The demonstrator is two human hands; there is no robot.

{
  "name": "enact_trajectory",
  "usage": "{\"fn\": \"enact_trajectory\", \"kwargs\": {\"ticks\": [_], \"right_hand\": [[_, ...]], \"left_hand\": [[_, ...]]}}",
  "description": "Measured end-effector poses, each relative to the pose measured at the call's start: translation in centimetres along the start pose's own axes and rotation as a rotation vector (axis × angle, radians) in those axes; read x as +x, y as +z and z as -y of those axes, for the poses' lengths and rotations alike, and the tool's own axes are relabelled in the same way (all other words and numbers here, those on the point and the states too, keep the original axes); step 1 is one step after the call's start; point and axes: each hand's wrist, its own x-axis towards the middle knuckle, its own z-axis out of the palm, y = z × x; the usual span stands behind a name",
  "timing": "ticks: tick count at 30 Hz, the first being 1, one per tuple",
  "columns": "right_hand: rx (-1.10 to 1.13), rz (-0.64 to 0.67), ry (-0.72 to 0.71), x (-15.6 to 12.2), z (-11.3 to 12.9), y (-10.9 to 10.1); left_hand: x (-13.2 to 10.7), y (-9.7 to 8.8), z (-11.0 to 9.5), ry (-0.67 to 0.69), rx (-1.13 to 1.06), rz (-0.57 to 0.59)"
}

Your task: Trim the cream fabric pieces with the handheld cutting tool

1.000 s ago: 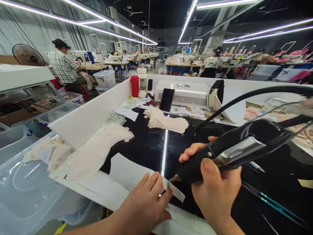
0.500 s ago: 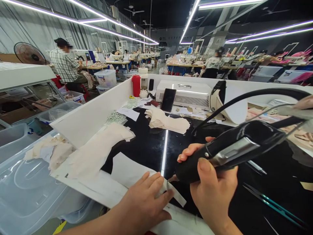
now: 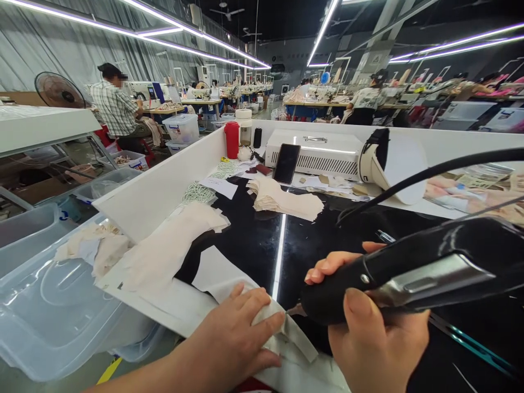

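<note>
In the head view my right hand is wrapped round a thick black hand tool with a silver lever along its side. Its small metal tip meets the edge of a pale, flat piece of fabric. My left hand lies on that piece with its fingers spread, just left of the tip. A narrow strip at the fabric's right end is lifted or folded. The tool's exact kind does not show.
Stacks of cream cut pieces lie left and further back on the black tabletop. A phone leans on a white vented box. Teal tweezers lie at right; a black hose arches above. White boards wall the table.
The black tool and my right hand have shifted right and slightly down in view, as the whole scene shifts right. My left hand still presses on the fabric, whose right end looks more folded.
</note>
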Motion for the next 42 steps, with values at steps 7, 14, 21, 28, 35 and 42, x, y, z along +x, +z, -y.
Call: {"fn": "enact_trajectory", "kwargs": {"ticks": [7,14,21,28,35,42], "right_hand": [[-0.002,-0.004,0.004,0.3,0.1,0.1],[0.034,-0.007,0.009,0.8,-0.4,1.1],[0.017,0.006,0.041,0.8,-0.5,1.1],[0.062,0.009,0.024,1.1,-0.5,1.5],[0.038,0.030,0.034,1.2,-0.7,1.4],[0.034,0.009,0.051,2.6,-0.1,0.9]], "left_hand": [[-0.2,0.9,-0.2,0.027,0.097,-0.079],[-0.1,0.9,-0.1,0.028,0.106,-0.069],[-0.2,1.3,-0.4,0.024,0.093,-0.087],[-0.2,1.6,-0.7,0.022,0.092,-0.070],[0.0,-0.3,-0.8,0.011,-0.014,-0.050],[-0.3,-1.4,2.2,0.048,-0.165,-0.011]]}}
